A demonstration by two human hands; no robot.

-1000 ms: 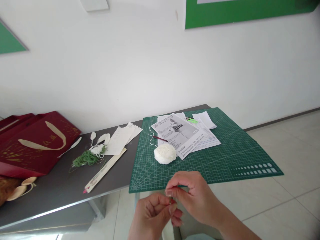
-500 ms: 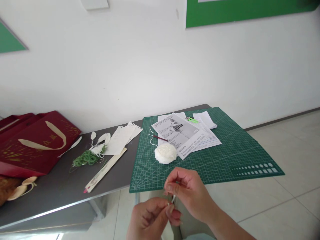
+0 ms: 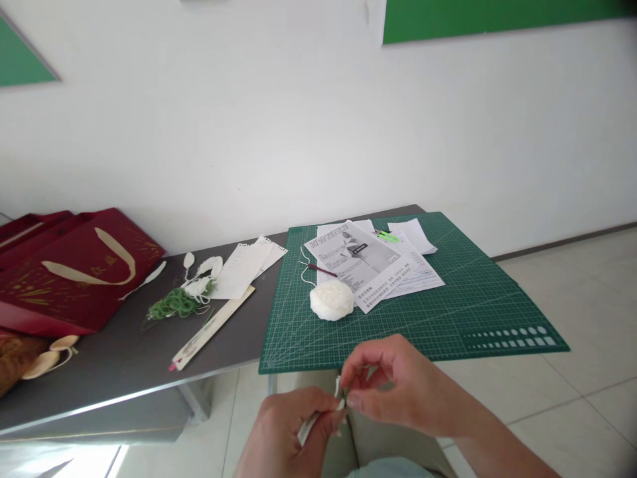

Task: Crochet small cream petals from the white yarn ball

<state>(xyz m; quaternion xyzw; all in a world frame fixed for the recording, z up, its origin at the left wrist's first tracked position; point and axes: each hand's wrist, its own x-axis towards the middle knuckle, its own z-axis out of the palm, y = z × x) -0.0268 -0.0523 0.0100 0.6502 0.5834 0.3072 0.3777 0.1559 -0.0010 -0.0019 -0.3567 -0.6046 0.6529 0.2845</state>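
Note:
My left hand (image 3: 286, 435) and my right hand (image 3: 393, 388) meet low in the view, just in front of the table edge. Both are closed in a pinch on a small white piece (image 3: 340, 401) held between the fingertips; a pale strip of it runs down through my left fingers. I cannot make out what the piece is. Beyond the hands, a ball of white yarn (image 3: 331, 300) lies on a green cutting mat (image 3: 448, 312), with its loose strand running up to a dark red crochet hook (image 3: 322, 269).
Printed sheets (image 3: 371, 262) lie on the mat's far part. On the grey table (image 3: 99, 378) to the left are loose papers (image 3: 243, 269), a wooden ruler (image 3: 212, 328), green yarn (image 3: 172, 307) with white crocheted bits, and a red gift bag (image 3: 74, 272). A white wall stands behind.
Both hands have shifted slightly and my right fingers have moved to the right of the pinch point. The white piece now shows more between the fingertips. The view has tilted a little.

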